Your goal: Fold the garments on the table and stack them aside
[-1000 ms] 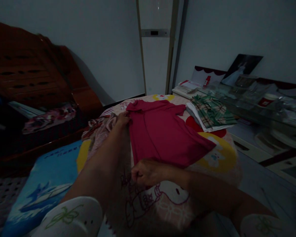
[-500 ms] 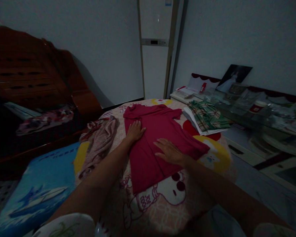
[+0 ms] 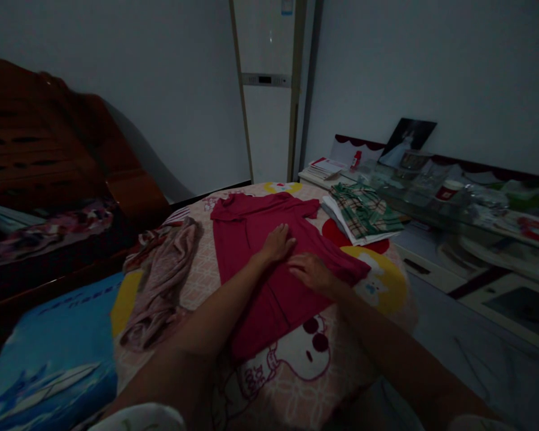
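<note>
Lying within table edge (image 3: 402,287): pink shirt (image 3: 273,293)

Has the shirt (image 3: 251,299) spread over the middle of the worktop (image 3: 206,266), with the left hand (image 3: 278,242) on it and the right hand (image 3: 313,274) just beside, to the right and a little nearer. Has a loose garment (image 3: 170,281) left of the shirt and a stack of clothing (image 3: 363,209) right of it, toward the far edge. Faces an upright unit (image 3: 269,129) behind the worktop. Has a bench (image 3: 31,143) at far left, a flat object (image 3: 67,335) before it. Meets a low cabinet (image 3: 438,278) at right, with a cup (image 3: 449,190) on top; in this dimness, cannot make out everything around the cup.
</note>
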